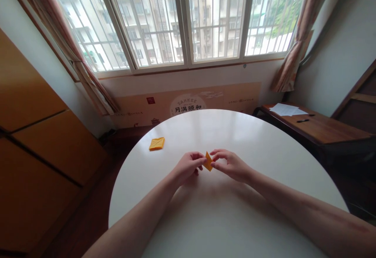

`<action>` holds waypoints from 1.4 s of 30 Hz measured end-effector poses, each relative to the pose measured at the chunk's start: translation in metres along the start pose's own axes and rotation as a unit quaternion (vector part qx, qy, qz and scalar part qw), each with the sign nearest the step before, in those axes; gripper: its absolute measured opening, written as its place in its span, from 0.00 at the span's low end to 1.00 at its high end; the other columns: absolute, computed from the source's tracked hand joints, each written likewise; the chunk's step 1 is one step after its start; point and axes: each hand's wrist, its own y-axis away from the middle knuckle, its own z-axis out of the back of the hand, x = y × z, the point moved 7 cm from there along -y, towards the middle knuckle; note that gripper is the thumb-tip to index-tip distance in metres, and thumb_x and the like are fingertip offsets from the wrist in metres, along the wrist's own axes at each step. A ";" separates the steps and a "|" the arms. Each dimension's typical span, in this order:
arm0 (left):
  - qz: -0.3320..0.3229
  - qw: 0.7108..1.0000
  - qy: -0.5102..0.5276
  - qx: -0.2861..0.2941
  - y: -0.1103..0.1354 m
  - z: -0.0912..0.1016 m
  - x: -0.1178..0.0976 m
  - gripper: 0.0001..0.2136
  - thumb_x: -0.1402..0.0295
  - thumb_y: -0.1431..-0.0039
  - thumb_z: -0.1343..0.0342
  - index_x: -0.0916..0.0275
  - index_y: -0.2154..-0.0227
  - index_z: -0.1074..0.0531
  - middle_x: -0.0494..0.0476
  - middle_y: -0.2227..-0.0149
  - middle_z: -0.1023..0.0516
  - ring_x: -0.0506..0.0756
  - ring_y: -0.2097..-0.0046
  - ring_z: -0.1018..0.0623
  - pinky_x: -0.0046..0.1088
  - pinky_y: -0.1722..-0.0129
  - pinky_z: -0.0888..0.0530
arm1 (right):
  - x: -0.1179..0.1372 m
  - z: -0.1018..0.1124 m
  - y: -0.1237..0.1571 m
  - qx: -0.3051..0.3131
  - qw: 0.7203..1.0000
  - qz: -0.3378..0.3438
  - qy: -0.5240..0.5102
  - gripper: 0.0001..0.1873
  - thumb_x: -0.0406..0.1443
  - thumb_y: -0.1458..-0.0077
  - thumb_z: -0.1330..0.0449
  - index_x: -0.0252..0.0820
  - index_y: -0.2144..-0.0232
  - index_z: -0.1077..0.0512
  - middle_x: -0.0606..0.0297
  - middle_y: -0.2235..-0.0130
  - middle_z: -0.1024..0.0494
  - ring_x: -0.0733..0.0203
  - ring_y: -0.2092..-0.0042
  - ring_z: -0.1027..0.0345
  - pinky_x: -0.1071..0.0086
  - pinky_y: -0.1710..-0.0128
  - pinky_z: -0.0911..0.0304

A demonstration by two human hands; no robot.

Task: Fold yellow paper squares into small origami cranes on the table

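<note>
A small piece of folded orange paper (pixel 208 161) is held up just above the white round table (pixel 223 218), one corner pointing upward. My left hand (pixel 190 164) pinches its left side between thumb and fingers. On the other side, my right hand (pixel 229 164) has its thumb and fingers closed at the paper's right edge. A flat orange-yellow folded square packet (pixel 156 144) lies on the table to the left, apart from both hands.
Behind the table stands a wall panel with printed characters (pixel 188 108) below a barred window (pixel 188 19). A wooden side table (pixel 331 126) at right bears white paper sheets (pixel 289 109) and a dark pen-like object (pixel 302 121). Orange-brown cabinets (pixel 35 148) stand at left.
</note>
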 end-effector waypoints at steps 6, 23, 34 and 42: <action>0.000 1.000 -0.013 0.029 -0.001 -0.003 0.002 0.14 0.58 0.51 0.35 0.65 0.72 0.24 0.52 0.74 0.26 0.50 0.73 0.30 0.23 0.77 0.37 | 0.000 0.002 -0.002 0.016 0.996 -0.052 -0.073 0.16 0.46 0.43 0.41 0.39 0.68 0.23 0.57 0.63 0.19 0.52 0.60 0.24 0.62 0.59 0.32; 0.022 0.998 -0.027 0.043 0.000 -0.004 0.003 0.14 0.58 0.49 0.36 0.66 0.71 0.23 0.52 0.77 0.27 0.49 0.75 0.32 0.23 0.79 0.38 | -0.005 -0.001 -0.002 0.027 0.993 -0.054 -0.106 0.15 0.44 0.43 0.41 0.37 0.70 0.24 0.59 0.69 0.21 0.57 0.66 0.27 0.66 0.66 0.34; 0.044 0.996 0.009 0.080 0.005 -0.006 -0.001 0.15 0.55 0.49 0.37 0.63 0.71 0.28 0.50 0.74 0.29 0.48 0.74 0.30 0.21 0.79 0.39 | 0.006 0.005 0.001 0.033 0.996 0.053 -0.058 0.11 0.32 0.47 0.39 0.42 0.60 0.22 0.61 0.62 0.18 0.59 0.63 0.25 0.67 0.64 0.31; 0.055 0.993 -0.010 0.102 0.003 -0.009 0.004 0.18 0.53 0.51 0.35 0.65 0.72 0.26 0.50 0.77 0.29 0.47 0.77 0.33 0.23 0.78 0.38 | 0.029 0.001 0.007 0.062 0.982 0.181 -0.003 0.05 0.36 0.41 0.37 0.44 0.66 0.20 0.61 0.63 0.17 0.59 0.64 0.24 0.68 0.65 0.30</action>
